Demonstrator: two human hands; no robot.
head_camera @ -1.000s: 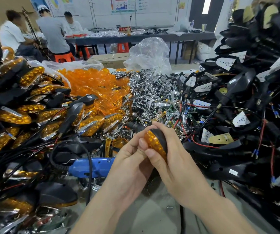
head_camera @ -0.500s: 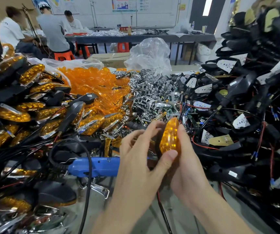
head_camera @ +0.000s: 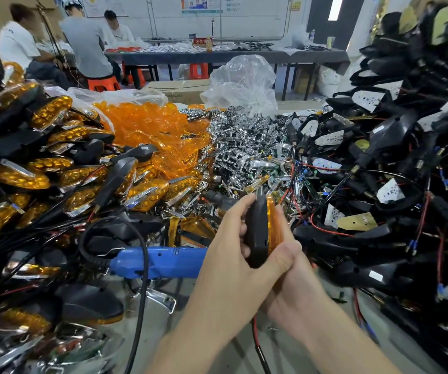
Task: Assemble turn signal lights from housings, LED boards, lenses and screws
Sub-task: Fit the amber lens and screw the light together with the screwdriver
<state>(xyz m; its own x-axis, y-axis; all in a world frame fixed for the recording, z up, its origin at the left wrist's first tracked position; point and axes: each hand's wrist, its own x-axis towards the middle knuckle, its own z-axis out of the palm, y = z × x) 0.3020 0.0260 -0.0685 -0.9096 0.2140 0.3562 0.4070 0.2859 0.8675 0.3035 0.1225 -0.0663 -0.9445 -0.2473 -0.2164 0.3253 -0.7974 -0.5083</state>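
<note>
Since 0.5 s ago the light (head_camera: 262,238) has been turned over. The amber lens (head_camera: 272,220) faced me then and now shows only as a thin edge on the right. The black back of the housing (head_camera: 255,228) now looks at me. My left hand (head_camera: 225,247), spread then, has closed in. Its fingers (head_camera: 240,209) curl over the top of the housing, and its thumb seems to wrap under the lower end. The right hand (head_camera: 295,287) cups from behind, its fingers (head_camera: 282,220) lying against the lens side. I cannot tell how its thumb lies. So the light stands upright between the 2 sets of fingers, with a wire (head_camera: 255,333) hanging below the palms.

I judge it light and stiff, hard plastic all round. The lens is glossy, probably slippery, and would likely scratch or crack under a hard squeeze. I would grip the matt housing by its edges and never lift it by the wire. With the back turned to me, I guess the screw comes next. The blue screwdriver (head_camera: 160,261) lies just left of the left fingers and a little below them. The lens pile (head_camera: 147,125) sits well beyond the fingertips, to the left.
</note>
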